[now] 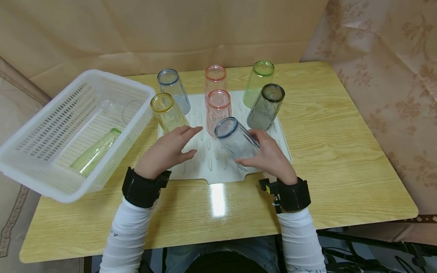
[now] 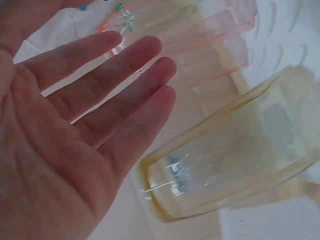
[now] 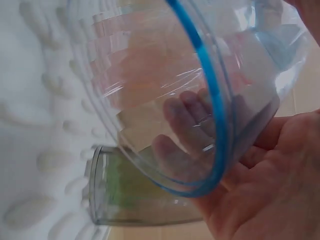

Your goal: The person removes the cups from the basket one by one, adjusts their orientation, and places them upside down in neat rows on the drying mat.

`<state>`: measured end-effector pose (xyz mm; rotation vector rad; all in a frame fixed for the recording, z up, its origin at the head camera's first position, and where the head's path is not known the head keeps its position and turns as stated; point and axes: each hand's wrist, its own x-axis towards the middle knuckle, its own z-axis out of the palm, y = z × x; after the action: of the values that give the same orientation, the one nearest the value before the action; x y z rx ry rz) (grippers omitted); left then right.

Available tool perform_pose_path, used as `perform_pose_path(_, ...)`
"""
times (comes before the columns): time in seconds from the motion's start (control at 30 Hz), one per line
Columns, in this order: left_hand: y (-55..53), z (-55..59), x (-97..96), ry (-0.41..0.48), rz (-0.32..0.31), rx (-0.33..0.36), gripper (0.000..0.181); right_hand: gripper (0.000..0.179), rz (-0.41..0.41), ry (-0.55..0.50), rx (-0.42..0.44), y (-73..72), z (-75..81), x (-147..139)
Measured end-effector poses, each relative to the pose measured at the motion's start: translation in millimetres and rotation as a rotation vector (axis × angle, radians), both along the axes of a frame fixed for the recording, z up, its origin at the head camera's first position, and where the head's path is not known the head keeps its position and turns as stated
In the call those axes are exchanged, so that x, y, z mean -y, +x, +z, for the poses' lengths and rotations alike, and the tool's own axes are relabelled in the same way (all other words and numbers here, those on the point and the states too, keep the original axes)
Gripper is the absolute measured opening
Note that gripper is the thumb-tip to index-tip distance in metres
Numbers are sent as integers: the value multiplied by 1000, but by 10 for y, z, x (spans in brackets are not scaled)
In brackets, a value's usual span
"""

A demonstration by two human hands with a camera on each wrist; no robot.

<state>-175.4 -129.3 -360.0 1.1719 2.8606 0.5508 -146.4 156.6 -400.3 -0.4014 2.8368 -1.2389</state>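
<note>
My right hand (image 1: pixel 271 153) grips a clear blue-tinted glass (image 1: pixel 237 140), thumb on the near side and fingers behind. The glass is tilted over the front of a white ribbed mat (image 1: pixel 205 167); in the right wrist view its blue rim (image 3: pixel 212 95) crosses in front of the fingers. My left hand (image 1: pixel 167 151) hovers with straight fingers and holds nothing. Closest to it stands a yellow glass (image 1: pixel 168 113), also large in the left wrist view (image 2: pixel 235 155). Two pink glasses (image 1: pixel 218 110) (image 1: pixel 216 77) stand mid-mat, one behind the other.
A dark grey glass (image 1: pixel 266 108) and a green glass (image 1: pixel 257 85) stand at right, another blue glass (image 1: pixel 174 91) at back left. A white plastic basket (image 1: pixel 136 113) on the left holds a green glass (image 1: pixel 97 151) lying down and a clear one. Curtains hang behind the wooden table (image 1: pixel 341 151).
</note>
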Motion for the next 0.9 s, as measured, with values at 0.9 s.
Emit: perform_pose_path(0.9, -17, -521, -336, 675, -144, 131, 55, 87, -112, -184, -21, 44, -177, -228)
